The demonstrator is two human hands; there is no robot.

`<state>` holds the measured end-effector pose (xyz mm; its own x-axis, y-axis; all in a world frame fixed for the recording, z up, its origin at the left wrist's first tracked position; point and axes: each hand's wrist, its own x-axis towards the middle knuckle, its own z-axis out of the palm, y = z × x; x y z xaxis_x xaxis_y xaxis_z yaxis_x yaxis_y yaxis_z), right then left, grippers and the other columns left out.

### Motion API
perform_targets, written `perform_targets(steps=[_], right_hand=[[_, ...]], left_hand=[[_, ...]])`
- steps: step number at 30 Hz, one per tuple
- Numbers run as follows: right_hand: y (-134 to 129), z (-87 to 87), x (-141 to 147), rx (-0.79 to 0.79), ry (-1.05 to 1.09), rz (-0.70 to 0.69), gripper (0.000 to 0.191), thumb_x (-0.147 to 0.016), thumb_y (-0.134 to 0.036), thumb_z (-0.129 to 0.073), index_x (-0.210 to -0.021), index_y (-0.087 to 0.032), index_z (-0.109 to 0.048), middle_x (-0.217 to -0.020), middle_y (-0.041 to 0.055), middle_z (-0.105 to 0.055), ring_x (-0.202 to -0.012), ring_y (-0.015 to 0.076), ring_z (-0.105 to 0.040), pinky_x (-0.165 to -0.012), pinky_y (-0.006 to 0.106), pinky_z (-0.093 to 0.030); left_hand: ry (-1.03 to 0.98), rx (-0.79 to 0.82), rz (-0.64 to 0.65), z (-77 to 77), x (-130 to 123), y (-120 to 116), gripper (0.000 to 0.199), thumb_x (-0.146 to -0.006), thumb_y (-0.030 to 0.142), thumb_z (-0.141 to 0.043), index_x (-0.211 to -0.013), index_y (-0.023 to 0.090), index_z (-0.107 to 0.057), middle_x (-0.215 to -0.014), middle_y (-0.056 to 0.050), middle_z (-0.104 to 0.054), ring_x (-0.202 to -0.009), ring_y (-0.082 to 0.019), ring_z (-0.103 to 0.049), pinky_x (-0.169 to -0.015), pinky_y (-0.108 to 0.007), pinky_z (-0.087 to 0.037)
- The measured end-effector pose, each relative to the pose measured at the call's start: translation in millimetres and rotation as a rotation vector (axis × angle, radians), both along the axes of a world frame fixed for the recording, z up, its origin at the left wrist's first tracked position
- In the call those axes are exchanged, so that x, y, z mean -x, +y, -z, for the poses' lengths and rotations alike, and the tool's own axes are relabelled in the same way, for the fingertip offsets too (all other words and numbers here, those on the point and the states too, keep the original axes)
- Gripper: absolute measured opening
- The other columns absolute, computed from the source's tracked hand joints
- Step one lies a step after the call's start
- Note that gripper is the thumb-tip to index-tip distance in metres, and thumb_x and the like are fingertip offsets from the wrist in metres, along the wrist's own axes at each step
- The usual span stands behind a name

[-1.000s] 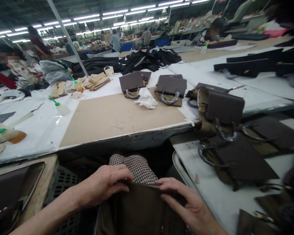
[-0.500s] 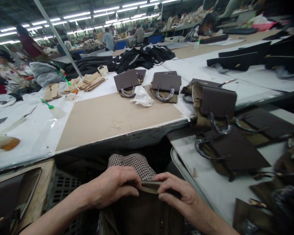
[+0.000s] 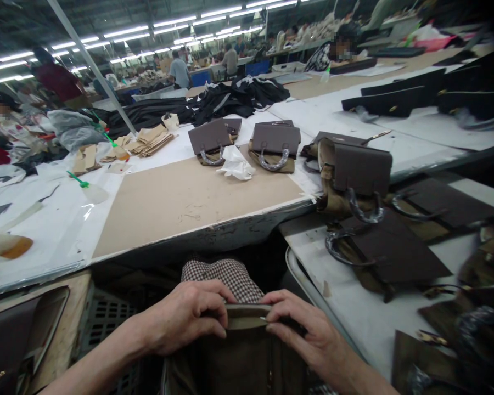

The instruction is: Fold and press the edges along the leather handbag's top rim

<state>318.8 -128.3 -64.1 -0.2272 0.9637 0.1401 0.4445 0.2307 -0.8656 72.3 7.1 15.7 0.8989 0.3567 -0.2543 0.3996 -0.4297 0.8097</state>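
An olive-brown handbag [image 3: 234, 362] lies over my lap, its top edge toward the table. My left hand [image 3: 189, 315] pinches that edge between thumb and fingers. A short way to the right, my right hand [image 3: 292, 323] grips the same edge, a zip running down the bag below it. Between the hands a lighter strip of lining shows. Checked cloth [image 3: 226, 277] covers my lap just beyond the edge. The lower part of the bag runs out of view.
A brown board [image 3: 189, 208] lies on the white table ahead, with crumpled white paper [image 3: 236, 163] and several flap bags behind it. More bags [image 3: 395, 252] fill the side table on my right. A plastic crate [image 3: 107, 318] stands at left. Glue bottles [image 3: 93, 192] stand on the table's left.
My left hand has slid slightly left along the bag's edge, and more of the lining strip shows between the hands. The right hand keeps its grip nearly in place.
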Motion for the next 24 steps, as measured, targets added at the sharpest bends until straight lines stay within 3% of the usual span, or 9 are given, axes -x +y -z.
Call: perform_targets(steps=[6,10,14,18,24], right_hand=[[6,-21.2,-2,-0.136,-0.213,-0.063,0.003,-0.093,-0.024,-0.058,-0.092,-0.022,-0.060,-0.123,0.0071,-0.057,-0.115,0.0212,-0.054,-0.093,0.035,-0.049],[10,-29.9,8,-0.269,-0.308,0.041,0.010,-0.092,-0.017,-0.055,-0.084,-0.020,-0.058,-0.113,0.0076,-0.059,-0.112,0.0248,-0.051,-0.094,0.043,-0.046],[14,-32.2,25,-0.223,-0.287,0.169,0.013,-0.089,-0.007,-0.051,-0.083,-0.019,-0.053,-0.102,0.0075,-0.058,-0.096,0.0217,-0.055,-0.080,0.037,-0.049],[21,-39.5,37,-0.139,-0.290,0.062,0.025,-0.088,-0.004,-0.051,-0.107,-0.021,-0.055,-0.104,0.0056,-0.057,-0.096,0.0199,-0.055,-0.082,0.034,-0.048],[40,-47.0,47,-0.186,-0.439,-0.123,0.018,-0.094,-0.014,-0.050,-0.101,-0.025,-0.063,-0.094,0.0015,-0.057,-0.082,0.0151,-0.055,-0.068,0.026,-0.043]], left_hand=[[0.057,-0.023,0.041,-12.0,-3,-2,0.006,-0.079,0.028,-0.075,-0.082,0.024,-0.072,-0.145,0.005,-0.045,-0.130,-0.021,-0.046,-0.108,-0.032,-0.038],[0.100,-0.206,0.036,-17.9,-3,-13,0.008,-0.084,0.020,-0.068,-0.090,0.026,-0.068,-0.137,0.002,-0.047,-0.125,-0.020,-0.046,-0.104,-0.034,-0.040],[0.142,-0.303,0.019,-23.5,0,-25,0.017,-0.082,0.011,-0.066,-0.091,0.025,-0.064,-0.126,0.001,-0.049,-0.114,-0.019,-0.047,-0.095,-0.034,-0.043],[0.229,-0.346,-0.013,-31.2,1,-32,0.021,-0.079,0.011,-0.069,-0.092,0.027,-0.065,-0.119,0.000,-0.051,-0.112,-0.022,-0.044,-0.097,-0.040,-0.039],[0.345,-0.380,-0.017,-38.0,9,-42,0.037,-0.074,0.015,-0.076,-0.105,0.031,-0.064,-0.115,-0.001,-0.054,-0.109,-0.025,-0.045,-0.096,-0.047,-0.037]])
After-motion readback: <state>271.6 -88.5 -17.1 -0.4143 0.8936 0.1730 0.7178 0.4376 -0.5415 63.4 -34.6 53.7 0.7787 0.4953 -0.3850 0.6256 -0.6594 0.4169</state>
